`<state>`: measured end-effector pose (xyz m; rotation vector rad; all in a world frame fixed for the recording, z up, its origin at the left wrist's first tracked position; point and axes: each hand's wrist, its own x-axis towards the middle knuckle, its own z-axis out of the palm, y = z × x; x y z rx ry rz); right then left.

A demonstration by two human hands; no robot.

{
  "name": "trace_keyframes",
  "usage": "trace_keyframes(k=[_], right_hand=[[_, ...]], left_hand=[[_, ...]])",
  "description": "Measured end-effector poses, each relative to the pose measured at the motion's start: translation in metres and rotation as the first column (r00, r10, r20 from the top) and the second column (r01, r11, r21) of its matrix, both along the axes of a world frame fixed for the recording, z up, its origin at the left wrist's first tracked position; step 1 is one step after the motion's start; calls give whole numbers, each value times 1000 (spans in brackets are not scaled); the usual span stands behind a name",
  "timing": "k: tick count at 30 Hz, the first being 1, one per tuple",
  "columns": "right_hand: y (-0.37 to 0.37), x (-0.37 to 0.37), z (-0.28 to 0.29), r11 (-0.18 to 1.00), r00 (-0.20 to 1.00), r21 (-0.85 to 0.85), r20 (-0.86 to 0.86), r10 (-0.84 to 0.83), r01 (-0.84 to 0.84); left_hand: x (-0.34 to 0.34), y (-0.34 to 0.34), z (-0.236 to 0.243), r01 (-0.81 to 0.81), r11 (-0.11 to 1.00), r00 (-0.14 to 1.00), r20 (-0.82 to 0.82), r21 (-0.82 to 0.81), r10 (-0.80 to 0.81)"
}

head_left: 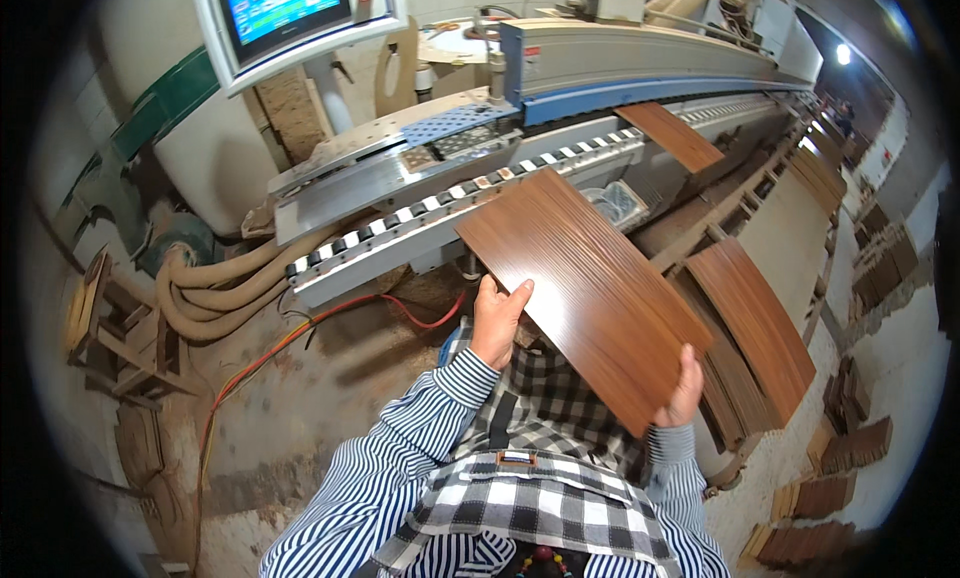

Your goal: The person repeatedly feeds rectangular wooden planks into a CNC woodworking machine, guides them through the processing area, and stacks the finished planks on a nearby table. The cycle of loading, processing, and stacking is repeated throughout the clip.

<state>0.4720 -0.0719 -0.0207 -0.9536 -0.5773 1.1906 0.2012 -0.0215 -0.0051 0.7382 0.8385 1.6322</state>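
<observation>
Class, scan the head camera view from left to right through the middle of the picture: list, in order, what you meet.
Wooden frame → bundle of beige hoses → left hand → brown wood-grain panel → right hand → stack of brown panels → small panel piles on the floor.

You have two hands on one wood-grain panel (585,293) at the centre of the frame: your left hand (496,323) at its lower left edge, your right hand (683,390) at its lower right corner. One more panel (670,136) lies on the single conveyor (420,218) at upper right, and one touchscreen (285,8) sits at upper left. Right of centre stands one stack (755,328) of panels, while the small piles at lower right are too blurred to count.
</observation>
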Motion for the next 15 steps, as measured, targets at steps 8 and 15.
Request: trace_keyframes(k=[8,15], right_hand=[[65,-160,5,898,907,127,86,413,-421],[66,-203,12,545,545,35,-16,838,-837]], left_hand=[[-68,-35,4,-71,989,997,-44,-130,65],[-117,-67,10,-258,966,953,-171,-14,252]])
